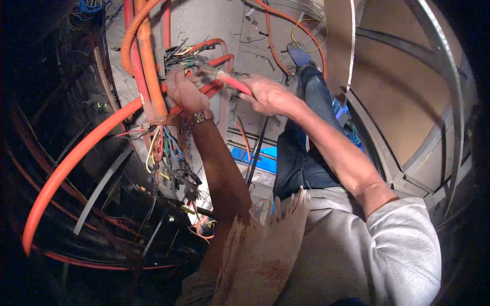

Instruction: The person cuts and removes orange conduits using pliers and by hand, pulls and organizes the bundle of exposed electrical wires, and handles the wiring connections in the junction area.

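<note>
At the upper middle, my left hand [186, 92] is closed at a wall box, its fingertips on the bundle of coloured wires [190, 62] that comes out of it. A watch [200, 117] circles that wrist. My right hand [269, 95] grips a red-handled tool [235, 83] from the right. Its grey head is smeared by motion and reaches close to the wires, so its exact kind is unclear. Orange conduits [217, 61] loop just beside and behind both hands.
A thick orange pipe [66, 168] curves down at the left. Below the left wrist, another wire bundle [168, 153] hangs loose. My leg in jeans [319, 97] stretches ahead. A brown panel with a metal frame [403, 86] stands on the right.
</note>
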{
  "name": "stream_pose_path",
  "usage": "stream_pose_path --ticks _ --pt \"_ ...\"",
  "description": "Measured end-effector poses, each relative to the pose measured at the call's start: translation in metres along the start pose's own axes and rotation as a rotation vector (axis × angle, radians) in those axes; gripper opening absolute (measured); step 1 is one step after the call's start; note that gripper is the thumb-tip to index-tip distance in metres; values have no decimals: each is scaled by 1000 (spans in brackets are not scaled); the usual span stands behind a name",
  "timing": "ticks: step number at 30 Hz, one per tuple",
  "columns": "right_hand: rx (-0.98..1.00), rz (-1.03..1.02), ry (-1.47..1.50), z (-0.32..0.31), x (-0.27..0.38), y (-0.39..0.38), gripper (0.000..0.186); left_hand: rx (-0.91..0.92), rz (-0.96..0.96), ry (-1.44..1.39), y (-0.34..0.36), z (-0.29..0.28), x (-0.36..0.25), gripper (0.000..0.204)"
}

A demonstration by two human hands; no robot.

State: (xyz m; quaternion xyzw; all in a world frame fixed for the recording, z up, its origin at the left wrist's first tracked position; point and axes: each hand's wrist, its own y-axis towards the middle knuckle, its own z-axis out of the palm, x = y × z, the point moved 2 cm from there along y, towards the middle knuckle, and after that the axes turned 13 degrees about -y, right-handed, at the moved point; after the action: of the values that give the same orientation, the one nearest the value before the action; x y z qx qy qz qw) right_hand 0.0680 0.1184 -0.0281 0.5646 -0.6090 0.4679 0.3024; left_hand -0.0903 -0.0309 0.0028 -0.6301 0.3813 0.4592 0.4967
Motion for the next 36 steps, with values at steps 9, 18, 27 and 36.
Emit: stream_pose_path --ticks 9,18,27,36 --pt "-106 23 -362 -28 4 21 41 96 -87 -57 -1 -8 -1 27" --pt "59 51 -308 -40 -2 35 37 111 -226 -243 2 -14 -2 23" --pt "-31 94 -81 1 15 26 49 35 -114 73 -1 -6 -9 28" --pt "121 -110 -584 -82 10 99 42 -46 -174 -89 2 -13 0 32"
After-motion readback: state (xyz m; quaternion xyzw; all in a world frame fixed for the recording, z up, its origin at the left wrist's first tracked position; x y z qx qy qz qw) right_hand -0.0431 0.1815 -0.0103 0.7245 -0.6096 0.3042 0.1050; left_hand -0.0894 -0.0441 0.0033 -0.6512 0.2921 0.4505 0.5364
